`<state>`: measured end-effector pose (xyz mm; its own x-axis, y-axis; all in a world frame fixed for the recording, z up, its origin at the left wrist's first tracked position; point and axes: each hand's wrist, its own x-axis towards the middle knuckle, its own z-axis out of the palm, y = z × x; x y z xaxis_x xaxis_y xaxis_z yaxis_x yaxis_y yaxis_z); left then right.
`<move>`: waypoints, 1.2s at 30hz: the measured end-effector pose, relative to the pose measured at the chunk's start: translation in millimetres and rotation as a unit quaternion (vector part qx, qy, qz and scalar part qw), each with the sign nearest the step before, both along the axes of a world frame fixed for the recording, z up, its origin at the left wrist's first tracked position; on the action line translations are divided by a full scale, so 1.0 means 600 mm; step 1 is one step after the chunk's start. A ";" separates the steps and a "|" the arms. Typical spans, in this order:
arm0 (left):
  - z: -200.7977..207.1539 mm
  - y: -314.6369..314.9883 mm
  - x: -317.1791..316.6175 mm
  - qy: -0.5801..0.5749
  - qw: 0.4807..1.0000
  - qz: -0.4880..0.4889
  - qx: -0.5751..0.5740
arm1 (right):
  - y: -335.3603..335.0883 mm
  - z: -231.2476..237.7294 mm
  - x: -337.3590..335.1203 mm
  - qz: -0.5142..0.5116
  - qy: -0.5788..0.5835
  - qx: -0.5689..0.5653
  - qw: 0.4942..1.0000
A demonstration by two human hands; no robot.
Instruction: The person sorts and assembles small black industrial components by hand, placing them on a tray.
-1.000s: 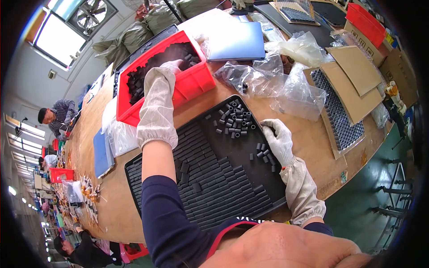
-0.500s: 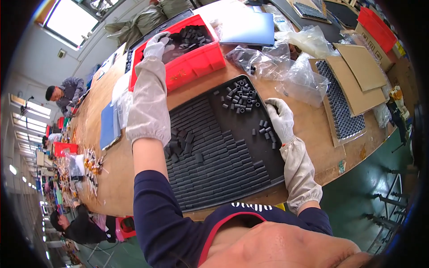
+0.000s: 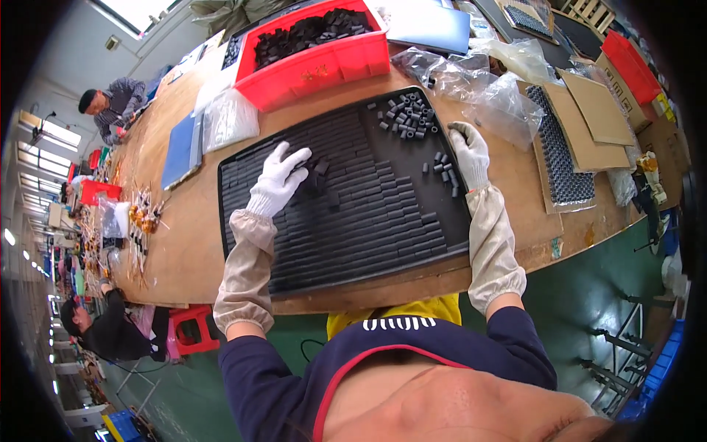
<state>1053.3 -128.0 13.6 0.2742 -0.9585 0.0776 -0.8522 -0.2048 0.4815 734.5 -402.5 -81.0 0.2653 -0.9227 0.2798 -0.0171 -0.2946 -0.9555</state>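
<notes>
A large black tray [image 3: 412, 239] lies in front of me, mostly lined with rows of short black tubes [image 3: 331, 239]. My left hand [image 3: 278, 179], in a white glove, is over the tray's left part with its fingers apart. It is beside a small heap of loose black tubes [image 3: 317, 171] lying on the rows. My right hand [image 3: 470, 155], also gloved, is at the tray's right rim with its fingers curled against it. Left of that hand, a group of loose tubes [image 3: 409, 116] stands and lies on the bare tray floor, with several more tubes [image 3: 444, 171] nearer me.
Behind the tray stands a red bin [image 3: 317, 74] full of black tubes. Clear plastic bags [image 3: 508, 110] and cardboard sheets [image 3: 595, 110] lie to the right. A blue folder [image 3: 182, 151] and a clear plastic packet [image 3: 230, 121] are at left. Two people [image 3: 110, 107] work farther left.
My left hand has come out of the red bin and back toward me, over the tray, beside the loose heap. My right hand stays at the tray's right rim. The view has shifted.
</notes>
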 end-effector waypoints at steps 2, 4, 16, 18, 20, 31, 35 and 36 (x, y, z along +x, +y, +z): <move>-0.010 0.019 -0.005 -0.108 0.993 0.010 -0.036 | -0.005 -0.001 0.001 0.007 -0.016 0.014 1.000; -0.027 0.021 -0.008 -0.089 0.991 0.044 -0.093 | -0.011 -0.001 -0.003 0.014 -0.011 0.033 0.999; -0.103 0.133 -0.043 -0.182 0.963 0.116 -0.160 | 0.109 0.011 -0.129 0.042 0.024 0.061 0.997; -0.113 0.128 -0.053 -0.175 0.969 0.134 -0.109 | 0.127 0.009 -0.140 0.042 0.024 0.072 0.996; -0.095 0.107 -0.052 -0.087 0.984 0.115 -0.103 | 0.129 -0.006 -0.147 0.066 -0.053 0.105 0.991; -0.123 0.089 -0.053 -0.162 0.970 0.135 -0.117 | 0.146 -0.014 -0.164 0.061 -0.099 0.140 0.983; -0.135 0.100 -0.052 -0.174 0.956 0.154 -0.177 | 0.173 -0.029 -0.154 0.059 -0.136 0.143 0.978; -0.130 0.094 -0.055 -0.175 0.955 0.165 -0.171 | 0.178 -0.023 -0.160 0.052 -0.145 0.135 0.979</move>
<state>1020.3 -71.7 -64.4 0.4568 -0.7260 0.5141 -0.8896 -0.3718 0.2654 638.3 -295.4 -94.8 0.3071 -0.9455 0.1078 0.2839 -0.0171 -0.9587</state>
